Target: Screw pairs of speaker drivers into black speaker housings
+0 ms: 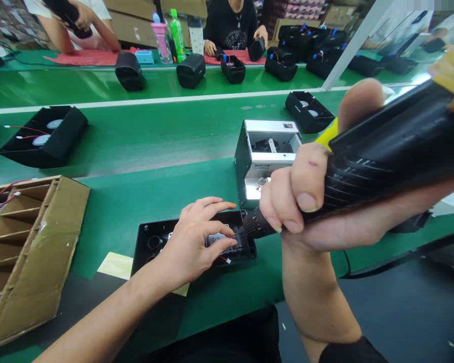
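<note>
My right hand (306, 196) is wrapped round a thick black electric screwdriver (389, 146), tilted with its nose down to the left. Below the nose lies a black plastic housing (139, 247), like a speaker shell, with its inside facing up. Over the housing reaches my left hand (192, 234), thumb and forefinger pinched close to the thin driver bit. Whatever sits between those fingertips is too small to make out. A short red wire with a white plug (227, 260) shows beside the thumb. The left hand hides the middle of the housing.
A silver and black screw feeder (270, 164) stands behind the housing. At left is a divided cardboard box (56, 242). Black speaker shells (45, 136) sit on the green conveyor (155, 131). Two people work across the line, near a green bottle (177, 38).
</note>
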A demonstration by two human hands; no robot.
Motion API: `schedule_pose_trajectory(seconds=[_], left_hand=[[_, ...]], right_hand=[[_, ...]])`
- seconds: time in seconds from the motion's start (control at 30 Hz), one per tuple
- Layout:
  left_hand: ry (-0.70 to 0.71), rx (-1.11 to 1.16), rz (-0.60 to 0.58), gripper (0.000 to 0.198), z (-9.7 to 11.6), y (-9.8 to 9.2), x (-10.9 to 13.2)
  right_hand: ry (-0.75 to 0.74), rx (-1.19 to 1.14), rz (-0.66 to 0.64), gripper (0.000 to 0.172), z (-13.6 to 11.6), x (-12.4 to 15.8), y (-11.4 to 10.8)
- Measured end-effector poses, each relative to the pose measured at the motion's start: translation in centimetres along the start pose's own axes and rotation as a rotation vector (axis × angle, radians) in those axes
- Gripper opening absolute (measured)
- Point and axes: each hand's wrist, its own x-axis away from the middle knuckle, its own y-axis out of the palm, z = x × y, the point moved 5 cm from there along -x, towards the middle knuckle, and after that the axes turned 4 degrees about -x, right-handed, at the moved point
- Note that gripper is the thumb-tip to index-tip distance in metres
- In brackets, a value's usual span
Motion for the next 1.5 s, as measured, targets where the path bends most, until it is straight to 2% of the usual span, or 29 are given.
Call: schedule_pose_trajectory(seconds=[0.03, 0.13, 0.2, 0.37, 0.5, 0.6, 0.7, 0.8, 0.93, 1.03, 1.13, 1.23, 1.33, 1.5], left_hand=[[0.003, -0.015, -0.010, 0.005, 0.0, -0.2, 0.1], [0.015, -0.117, -0.037, 0.042, 0.0, -1.1, 0.7], [0.016, -0.195, -0.062, 0.051, -0.2, -1.6, 1.2], [-0.011, -0.330, -0.161, 0.041, -1.0, -0.9, 1.8], [-0.043, -0.377, -0.163, 0.033, -1.5, -0.1, 1.7], [-0.051, -0.390, -0.171, 0.037, -1.5, 0.0, 1.5], [-0.053, -0.378, -0.137, 0.037, -1.0, -0.3, 1.0], [-0.011, -0.405, -0.102, 0.024, 0.0, -0.2, 0.0], [0.051, -0.453, -0.170, 0.018, 0.9, 0.8, -1.3], [0.048, -0.392, -0.156, 0.019, 0.7, 1.1, -1.6], [0.038, -0.315, -0.064, 0.018, 0.5, 0.8, -1.3], [0.056, -0.185, 0.068, 0.014, 0.6, 0.0, -0.7], [0.081, -0.108, 0.152, 0.011, 1.0, -0.6, 0.0], [0.092, -0.017, 0.196, 0.007, 1.5, -1.2, 0.9]], right_hand=[[0.010, -0.004, 0.012, 0.044, 0.0, 0.0, -0.1], [0.015, 0.008, 0.033, 0.041, 0.1, 0.0, 0.0], [0.029, 0.030, 0.063, 0.044, 0.6, 0.0, -0.2], [0.062, 0.063, 0.061, 0.052, 3.2, 0.5, -1.3], [0.000, 0.070, 0.080, 0.055, 5.1, 0.8, -2.4], [0.047, 0.080, 0.098, 0.055, 5.5, 0.8, -2.6], [0.090, 0.081, 0.119, 0.051, 4.6, 0.5, -2.4], [0.086, 0.065, 0.109, 0.045, 3.3, 0.3, -2.1], [0.037, 0.047, 0.089, 0.048, 1.9, 0.4, -2.1], [-0.001, 0.048, 0.094, 0.049, 1.2, 0.4, -2.2], [-0.003, 0.021, 0.146, 0.047, 0.4, 0.2, -2.5], [0.031, -0.037, 0.191, 0.037, -0.5, 0.2, -2.5], [-0.016, -0.124, 0.231, 0.028, -1.6, 0.7, -2.6], [-0.092, -0.181, 0.090, 0.033, -2.8, 1.3, -2.0]])
